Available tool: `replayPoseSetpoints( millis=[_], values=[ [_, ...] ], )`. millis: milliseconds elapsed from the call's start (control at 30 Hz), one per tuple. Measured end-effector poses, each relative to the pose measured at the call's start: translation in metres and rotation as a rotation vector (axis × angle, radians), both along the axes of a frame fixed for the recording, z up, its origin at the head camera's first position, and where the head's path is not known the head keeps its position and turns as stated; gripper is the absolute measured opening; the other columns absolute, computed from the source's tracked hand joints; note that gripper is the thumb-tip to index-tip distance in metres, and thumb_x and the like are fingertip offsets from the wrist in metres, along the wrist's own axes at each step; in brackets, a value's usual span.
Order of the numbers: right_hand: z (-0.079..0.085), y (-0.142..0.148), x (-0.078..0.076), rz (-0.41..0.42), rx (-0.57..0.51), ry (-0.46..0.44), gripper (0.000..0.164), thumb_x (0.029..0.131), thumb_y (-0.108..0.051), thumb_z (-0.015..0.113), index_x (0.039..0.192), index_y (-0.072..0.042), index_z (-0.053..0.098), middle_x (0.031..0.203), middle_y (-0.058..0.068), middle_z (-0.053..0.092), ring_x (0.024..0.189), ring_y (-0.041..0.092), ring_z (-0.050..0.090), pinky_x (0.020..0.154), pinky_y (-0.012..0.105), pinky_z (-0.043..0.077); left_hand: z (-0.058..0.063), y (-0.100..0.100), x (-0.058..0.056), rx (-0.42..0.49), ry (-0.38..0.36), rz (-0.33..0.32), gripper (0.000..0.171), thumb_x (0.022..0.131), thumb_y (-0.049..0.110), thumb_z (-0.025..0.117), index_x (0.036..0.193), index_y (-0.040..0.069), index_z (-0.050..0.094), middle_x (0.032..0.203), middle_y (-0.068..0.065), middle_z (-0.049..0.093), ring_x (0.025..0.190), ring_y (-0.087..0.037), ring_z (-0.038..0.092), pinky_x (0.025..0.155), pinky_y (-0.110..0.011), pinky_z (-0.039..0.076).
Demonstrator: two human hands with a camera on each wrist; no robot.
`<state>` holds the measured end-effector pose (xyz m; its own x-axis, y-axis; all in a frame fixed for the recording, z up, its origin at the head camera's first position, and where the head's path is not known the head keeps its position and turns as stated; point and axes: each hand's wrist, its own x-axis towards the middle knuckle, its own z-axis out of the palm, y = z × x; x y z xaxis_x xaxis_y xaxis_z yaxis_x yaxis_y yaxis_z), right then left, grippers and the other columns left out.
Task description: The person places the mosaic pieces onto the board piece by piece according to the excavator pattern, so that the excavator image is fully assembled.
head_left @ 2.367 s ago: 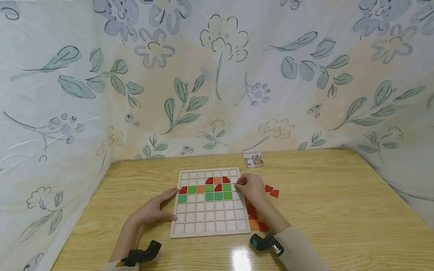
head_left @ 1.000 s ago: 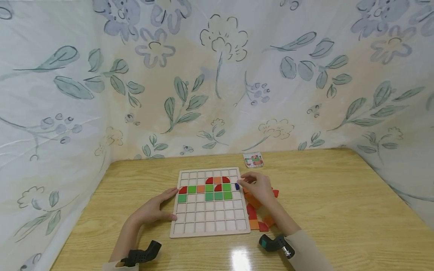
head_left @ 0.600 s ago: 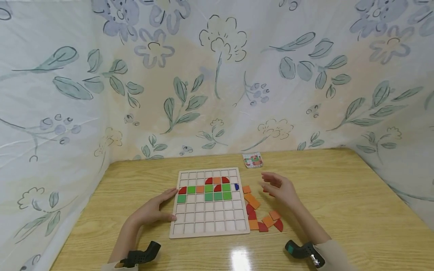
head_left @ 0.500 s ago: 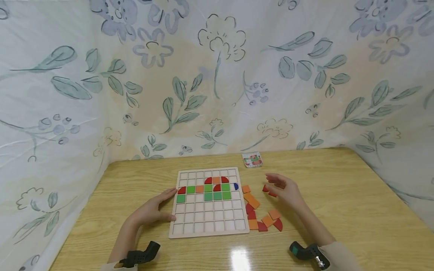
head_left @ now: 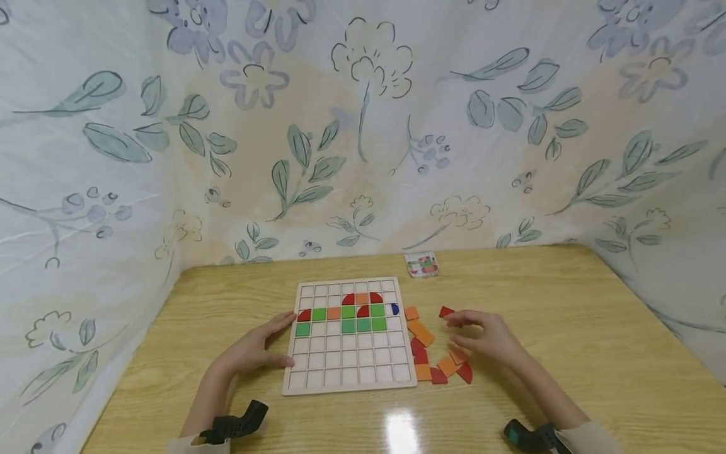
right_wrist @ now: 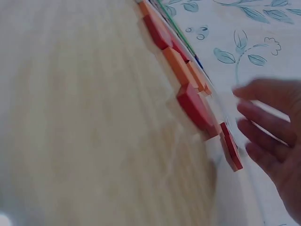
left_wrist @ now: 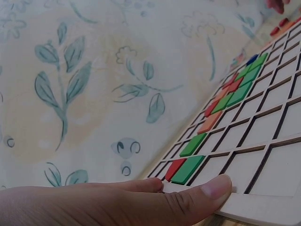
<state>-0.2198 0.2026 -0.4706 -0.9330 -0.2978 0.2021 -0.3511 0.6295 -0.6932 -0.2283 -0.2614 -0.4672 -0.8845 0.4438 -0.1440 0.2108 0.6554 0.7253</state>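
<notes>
A pale wooden grid board (head_left: 351, 373) lies on the table with red, green and orange tiles in its upper rows. One blue rounded tile (head_left: 395, 309) sits in a cell by its right edge. My left hand (head_left: 247, 349) rests against the board's left edge, thumb and fingers spread; its thumb (left_wrist: 217, 187) lies on the frame in the left wrist view. Right of the board, my right hand (head_left: 489, 337) hovers over loose tiles, fingers apart and holding nothing. A red tile (head_left: 445, 311) lies by its fingertips, and orange tiles (right_wrist: 178, 66) show in the right wrist view.
A small printed card (head_left: 421, 265) with a coloured grid pattern lies beyond the board, near the back edge. More loose red and orange tiles (head_left: 421, 333) lie along the board's right side. A floral cloth (head_left: 363, 157) hangs behind the table.
The blue tile came into view in the board's right column as my right hand let go and drew away to the right, over the loose tiles. My left hand stays at the board.
</notes>
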Motion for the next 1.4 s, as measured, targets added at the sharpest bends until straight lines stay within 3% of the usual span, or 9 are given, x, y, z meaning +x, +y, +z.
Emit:
replayPoseSetpoints(
  millis=[100,233,400,600,733,1033,1233,1400],
  values=[
    [0.000,0.005,0.007,0.121,0.015,-0.047,0.030,0.080,-0.026,0.073,0.107,-0.013,0.068,0.102,-0.003,0.069,0.096,0.013,0.061,0.087,0.034,0.049,0.001,0.000,-0.001,-0.001,0.005,-0.004,0.091,0.072,0.039,0.076,0.145,0.012,0.030,0.152,-0.015,0.022,0.138,-0.041,0.015,0.105,-0.061,0.018],
    [-0.001,0.009,0.012,0.187,0.046,-0.061,0.033,0.081,-0.031,0.071,0.109,-0.015,0.066,0.107,-0.005,0.067,0.102,0.011,0.059,0.090,0.030,0.047,0.002,0.001,-0.001,-0.001,0.009,-0.006,0.091,0.072,0.038,0.076,0.145,0.011,0.030,0.151,-0.016,0.022,0.137,-0.042,0.015,0.105,-0.061,0.019],
    [0.001,0.008,0.013,0.203,0.083,-0.070,0.031,0.082,-0.030,0.070,0.110,-0.018,0.065,0.109,-0.008,0.065,0.104,0.013,0.058,0.091,0.034,0.047,0.002,0.001,0.000,0.005,0.002,-0.005,0.091,0.072,0.037,0.077,0.145,0.010,0.030,0.151,-0.017,0.021,0.137,-0.042,0.015,0.105,-0.061,0.018],
    [0.011,0.008,0.012,0.249,0.168,-0.190,0.037,0.077,-0.026,0.075,0.111,-0.020,0.064,0.111,-0.012,0.063,0.110,0.018,0.054,0.097,0.040,0.042,0.002,0.002,-0.001,0.003,0.006,-0.013,0.091,0.072,0.038,0.076,0.145,0.011,0.030,0.151,-0.017,0.022,0.137,-0.042,0.015,0.105,-0.061,0.019],
    [0.015,0.011,0.011,0.278,0.188,-0.216,0.040,0.075,-0.028,0.076,0.112,-0.018,0.063,0.111,-0.012,0.063,0.111,0.018,0.054,0.097,0.045,0.041,0.001,0.001,-0.001,0.003,0.009,-0.016,0.091,0.072,0.038,0.076,0.145,0.010,0.030,0.151,-0.017,0.022,0.137,-0.042,0.015,0.105,-0.061,0.019],
    [0.010,0.018,0.007,0.333,0.149,-0.181,0.029,0.080,-0.025,0.072,0.107,-0.016,0.066,0.102,-0.010,0.067,0.100,0.009,0.059,0.091,0.029,0.046,-0.001,0.000,0.000,0.003,0.003,-0.006,0.091,0.072,0.039,0.076,0.145,0.011,0.030,0.151,-0.016,0.021,0.137,-0.042,0.014,0.105,-0.061,0.018],
    [0.010,0.022,0.009,0.346,0.170,-0.158,0.031,0.079,-0.014,0.072,0.108,-0.018,0.066,0.106,-0.011,0.065,0.104,0.009,0.057,0.092,0.027,0.045,0.000,0.001,0.001,-0.003,0.010,-0.002,0.091,0.071,0.039,0.077,0.145,0.011,0.031,0.151,-0.016,0.022,0.137,-0.042,0.015,0.105,-0.061,0.019],
    [0.010,0.025,0.012,0.334,0.183,-0.172,0.033,0.078,-0.016,0.073,0.109,-0.022,0.065,0.108,-0.012,0.064,0.107,0.010,0.055,0.093,0.028,0.044,-0.001,0.000,0.001,-0.010,0.013,0.004,0.091,0.072,0.040,0.076,0.145,0.011,0.031,0.151,-0.016,0.023,0.137,-0.042,0.016,0.105,-0.061,0.019]
  ],
)
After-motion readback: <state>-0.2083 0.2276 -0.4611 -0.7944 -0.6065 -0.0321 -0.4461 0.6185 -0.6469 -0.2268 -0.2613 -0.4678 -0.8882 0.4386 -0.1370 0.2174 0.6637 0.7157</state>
